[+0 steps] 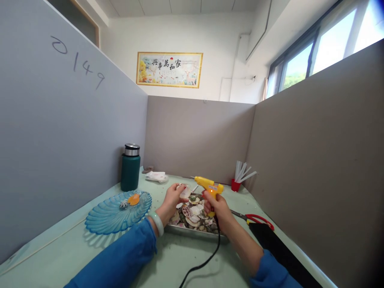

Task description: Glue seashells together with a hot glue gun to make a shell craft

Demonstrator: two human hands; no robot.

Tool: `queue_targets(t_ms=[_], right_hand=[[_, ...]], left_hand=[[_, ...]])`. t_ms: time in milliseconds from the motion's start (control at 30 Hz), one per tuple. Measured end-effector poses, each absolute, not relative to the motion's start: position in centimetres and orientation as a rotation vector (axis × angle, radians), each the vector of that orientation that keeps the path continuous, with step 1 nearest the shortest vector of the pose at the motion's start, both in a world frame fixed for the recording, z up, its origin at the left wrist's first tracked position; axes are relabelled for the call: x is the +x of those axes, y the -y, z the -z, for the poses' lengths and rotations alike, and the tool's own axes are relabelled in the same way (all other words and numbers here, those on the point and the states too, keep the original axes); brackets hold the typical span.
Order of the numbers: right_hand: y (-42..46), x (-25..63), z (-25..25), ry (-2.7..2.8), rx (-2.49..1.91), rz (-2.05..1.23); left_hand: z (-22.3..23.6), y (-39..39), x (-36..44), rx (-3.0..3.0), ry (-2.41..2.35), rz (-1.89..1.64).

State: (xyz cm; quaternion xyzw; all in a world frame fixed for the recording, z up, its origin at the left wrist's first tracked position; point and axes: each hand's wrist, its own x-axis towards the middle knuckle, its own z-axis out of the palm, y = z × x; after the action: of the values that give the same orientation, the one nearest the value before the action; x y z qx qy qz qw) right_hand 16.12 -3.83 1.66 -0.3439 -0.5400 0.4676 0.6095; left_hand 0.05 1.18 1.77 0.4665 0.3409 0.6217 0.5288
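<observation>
My left hand (172,200) pinches a pale, flat seashell (185,193) by its edge, above a metal tray (192,232) heaped with shells (195,212). In my right hand (218,206) is a yellow hot glue gun (207,184), its nozzle pointing left over the shell and apart from it. An orange light glows on the gun's body, and a black cord (207,262) runs from its grip down toward me. To the left, a blue scalloped glass plate (105,218) carries an orange shell (133,199) and a small grey-and-white piece (123,205).
A green bottle (131,170) stands behind the plate, with a white plastic packet (156,176) to its right. Glue sticks (242,172) stand in a red cup (235,185) at back right. Red-handled scissors (258,219) lie beside a black strip (279,250). Grey partitions (198,136) surround the table.
</observation>
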Motion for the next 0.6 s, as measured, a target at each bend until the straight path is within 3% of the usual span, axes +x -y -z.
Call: queue_targets(t_ms=[167, 600], right_hand=[[3.2, 15.6, -0.5, 1.369, -1.063, -0.743], [3.1, 15.7, -0.2, 1.449, -1.072, -0.568]], left_hand=[[-1.7, -1.3, 0.2, 1.15, -0.805, -1.502], [-1.4, -1.4, 0.5, 1.243, -0.826, -1.534]])
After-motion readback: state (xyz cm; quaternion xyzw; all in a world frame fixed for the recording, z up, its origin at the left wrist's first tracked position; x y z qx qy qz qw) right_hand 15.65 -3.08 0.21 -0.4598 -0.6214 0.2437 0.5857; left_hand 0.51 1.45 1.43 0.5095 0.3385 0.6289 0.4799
